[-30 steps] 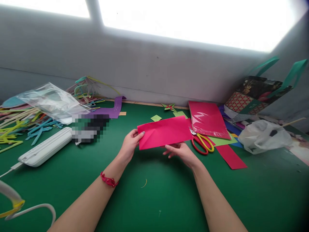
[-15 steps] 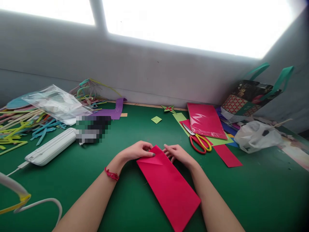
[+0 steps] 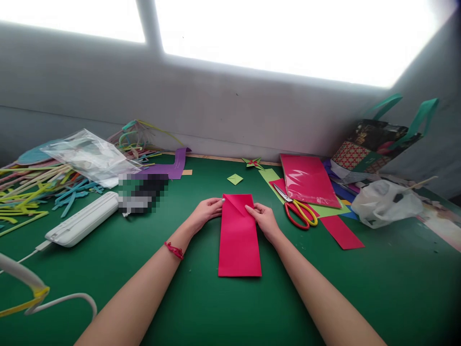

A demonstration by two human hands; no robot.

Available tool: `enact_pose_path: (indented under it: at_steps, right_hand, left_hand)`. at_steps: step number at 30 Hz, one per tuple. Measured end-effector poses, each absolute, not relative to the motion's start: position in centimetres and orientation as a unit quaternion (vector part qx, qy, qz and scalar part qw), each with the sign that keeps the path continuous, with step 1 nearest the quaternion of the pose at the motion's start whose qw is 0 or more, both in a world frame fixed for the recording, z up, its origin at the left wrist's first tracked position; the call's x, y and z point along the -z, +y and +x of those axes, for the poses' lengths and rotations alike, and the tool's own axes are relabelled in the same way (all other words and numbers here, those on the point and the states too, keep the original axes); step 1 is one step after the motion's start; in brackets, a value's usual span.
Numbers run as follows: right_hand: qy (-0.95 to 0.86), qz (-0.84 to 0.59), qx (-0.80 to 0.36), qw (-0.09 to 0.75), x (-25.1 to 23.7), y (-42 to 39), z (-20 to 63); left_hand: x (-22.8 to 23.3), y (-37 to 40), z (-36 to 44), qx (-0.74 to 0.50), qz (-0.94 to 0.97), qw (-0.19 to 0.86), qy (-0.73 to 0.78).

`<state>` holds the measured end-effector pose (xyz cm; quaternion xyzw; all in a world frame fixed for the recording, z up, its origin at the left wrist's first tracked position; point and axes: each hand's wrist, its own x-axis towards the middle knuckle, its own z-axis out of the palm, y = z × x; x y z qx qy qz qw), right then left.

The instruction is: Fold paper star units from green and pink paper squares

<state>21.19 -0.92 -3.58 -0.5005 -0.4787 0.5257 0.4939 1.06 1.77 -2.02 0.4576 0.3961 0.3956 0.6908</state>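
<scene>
A long red sheet of paper (image 3: 238, 247) stands lengthwise before me, with a diagonal crease line running from its top left corner toward the right edge. My left hand (image 3: 209, 211) pinches the upper left edge, thumb on top and the other fingers partly beneath. On the other side, my right hand (image 3: 264, 218) grips the right edge a little lower, its thumb on the paper. Beyond the sheet lies a small folded green paper square (image 3: 235, 179), and behind that a green and red folded paper star (image 3: 252, 163).
Scissors with red and yellow handles (image 3: 298, 211) lie to the right, near a plastic-wrapped red paper pack (image 3: 310, 180) and a red paper strip (image 3: 342, 232). A white power strip (image 3: 84, 218) and many coloured strips (image 3: 25, 197) occupy the left. A crumpled plastic bag (image 3: 385, 204) sits far right.
The red paper has turned from a slant to upright and moved away from me. My right hand has come onto its right edge; my left hand has shifted to the top left corner.
</scene>
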Motion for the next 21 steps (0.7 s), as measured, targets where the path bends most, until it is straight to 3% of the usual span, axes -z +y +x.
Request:
enact_pose_path:
  at_steps: [6,12,21]
  right_hand:
    - [-0.472,-0.501,-0.546,0.478,3.4,0.3,21.2]
    - [-0.438,-0.455,-0.599,0.492,3.1,0.4,21.7]
    - [-0.388,-0.504,-0.585,0.503,3.3,0.7,21.2]
  left_hand:
    - [2.9,3.3,2.9,-0.43,0.469,0.638,0.434]
    - [3.2,3.6,3.6,-0.418,0.481,0.647,0.418]
    - [2.9,3.3,4.2,-0.391,0.452,0.663,0.451]
